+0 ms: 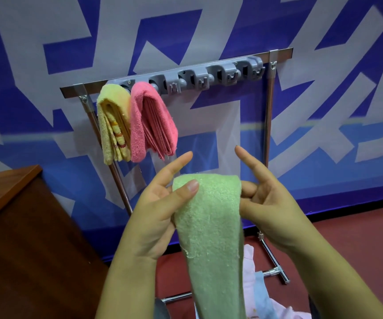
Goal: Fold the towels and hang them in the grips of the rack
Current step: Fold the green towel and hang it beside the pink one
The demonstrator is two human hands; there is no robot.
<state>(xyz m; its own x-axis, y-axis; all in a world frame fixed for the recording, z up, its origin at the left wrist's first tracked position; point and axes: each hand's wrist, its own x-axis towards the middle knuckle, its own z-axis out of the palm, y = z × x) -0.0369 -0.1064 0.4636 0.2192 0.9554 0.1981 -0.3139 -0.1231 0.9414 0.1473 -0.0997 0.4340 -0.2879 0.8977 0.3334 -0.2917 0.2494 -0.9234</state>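
Nearest the camera, a green towel (210, 226) folded into a long narrow strip hangs down between the two forearms, its folded top edge raised in front of the rack. The left hand (160, 208) pinches the towel's upper left side, thumb pressed flat on the front face and the other fingers behind or beside it, the index finger sticking up free. The right hand (268, 203) holds the upper right edge with its curled lower fingers (the grip itself is partly hidden behind the cloth), while its index finger points upward, clear of the towel.

Below the hands, at the bottom edge, lies a heap of pale pink and light blue cloth (258, 295), on or near the red floor (358, 238). To the left stands a brown wooden bench (8, 187), only its corner showing.

Farther back is the metal rack (268, 111), with a grey grip rail (208, 75) along its top bar. A folded yellow towel (112, 125) hangs in the leftmost grip and a folded pink towel (151, 120) in the next, the two touching side by side. The grips to their right hold nothing. Behind everything runs a blue and white patterned wall (48, 54).
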